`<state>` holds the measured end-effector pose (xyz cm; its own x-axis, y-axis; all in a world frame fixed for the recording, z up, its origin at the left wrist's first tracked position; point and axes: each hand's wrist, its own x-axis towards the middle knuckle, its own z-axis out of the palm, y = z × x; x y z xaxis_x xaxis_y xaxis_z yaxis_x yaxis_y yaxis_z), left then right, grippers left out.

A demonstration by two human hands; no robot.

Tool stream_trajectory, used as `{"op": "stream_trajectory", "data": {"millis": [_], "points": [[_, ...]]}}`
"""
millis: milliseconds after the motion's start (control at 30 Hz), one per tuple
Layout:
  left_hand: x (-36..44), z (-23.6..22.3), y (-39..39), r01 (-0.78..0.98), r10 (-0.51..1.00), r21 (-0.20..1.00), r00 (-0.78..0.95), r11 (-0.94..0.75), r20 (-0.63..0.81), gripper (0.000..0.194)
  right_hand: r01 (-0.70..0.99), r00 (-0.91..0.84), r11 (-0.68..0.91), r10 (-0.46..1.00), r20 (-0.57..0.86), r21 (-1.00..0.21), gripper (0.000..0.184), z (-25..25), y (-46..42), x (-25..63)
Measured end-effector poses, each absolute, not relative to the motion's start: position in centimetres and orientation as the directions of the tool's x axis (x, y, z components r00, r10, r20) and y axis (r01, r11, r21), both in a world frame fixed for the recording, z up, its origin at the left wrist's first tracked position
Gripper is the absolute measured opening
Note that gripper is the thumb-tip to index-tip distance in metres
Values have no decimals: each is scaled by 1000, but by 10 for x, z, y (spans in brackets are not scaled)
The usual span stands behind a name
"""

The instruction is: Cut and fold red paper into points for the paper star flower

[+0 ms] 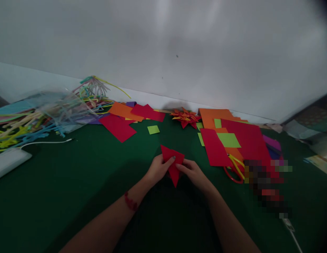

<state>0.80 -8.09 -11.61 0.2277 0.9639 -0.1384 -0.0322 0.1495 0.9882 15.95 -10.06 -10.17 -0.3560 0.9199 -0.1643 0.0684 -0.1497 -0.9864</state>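
Note:
A piece of folded red paper [175,172], with pointed corners at its upper left and bottom, is held between both hands over the green table. My left hand [160,169] grips its left side, thumb lying across the front face. From the right, my right hand [191,170] pinches the other edge, its thumb also on the front. Fingers behind the paper are hidden. Beyond the hands lies a small lime-green paper square [153,130], and behind it to the right stands a spiky red, orange and yellow paper flower [184,117].
Red and orange sheets [239,137] lie at the right, with yellow-and-red-handled scissors [236,168] on their near edge. More red paper [118,127] is at back left. Colourful pipe cleaners [44,116] fill the far left, near a white device [10,161] with a cable. A white wall [163,45] closes the back.

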Motion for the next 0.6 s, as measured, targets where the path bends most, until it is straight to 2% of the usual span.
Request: {"op": "stream_trajectory", "data": {"millis": [233,467,600], "points": [[8,-120,-80,-98,937,975,311,200,-161,21,86,-167,-131,975,-144,-988,29,-105,-99,160],[6,-123,-80,-106,909,975,392,198,-142,21,49,-149,-180,971,-185,-982,29,-105,-97,162],[7,-121,-82,-123,907,972,398,200,-136,23,7,-118,-159,980,-159,-987,29,-103,-97,162]]}}
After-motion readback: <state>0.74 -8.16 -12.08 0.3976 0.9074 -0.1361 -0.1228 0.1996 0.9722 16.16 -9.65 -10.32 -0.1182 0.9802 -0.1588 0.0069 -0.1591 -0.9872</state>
